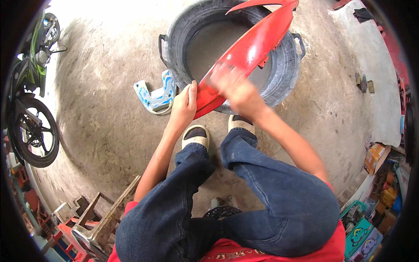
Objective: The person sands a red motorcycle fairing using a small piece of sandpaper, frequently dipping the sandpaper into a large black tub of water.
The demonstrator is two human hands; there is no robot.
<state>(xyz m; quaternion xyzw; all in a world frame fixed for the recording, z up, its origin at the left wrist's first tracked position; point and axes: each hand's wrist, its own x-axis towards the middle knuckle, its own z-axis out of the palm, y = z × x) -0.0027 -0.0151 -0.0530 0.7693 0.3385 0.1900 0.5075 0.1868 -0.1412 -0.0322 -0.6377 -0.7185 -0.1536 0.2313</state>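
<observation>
A long red glossy plastic panel (pixel 248 48) slants over a dark grey tub (pixel 174 43) with water in its bottom. My left hand (pixel 184 105) grips the lower left end of the panel, fingers wrapped at its edge. My right hand (pixel 233 89) is on the panel's surface near that end, blurred by motion, so its fingers and anything in them cannot be made out. Left of the tub, a U-shaped white and blue piece (pixel 152 98) lies on the floor.
Motorcycles (pixel 32 131) stand at the left. Wooden and red furniture (pixel 94 218) is at lower left. Cardboard (pixel 375 157) and boxes (pixel 358 238) crowd the right side. My sandalled feet (pixel 195 137) rest on the concrete floor (pixel 104 122) below the tub.
</observation>
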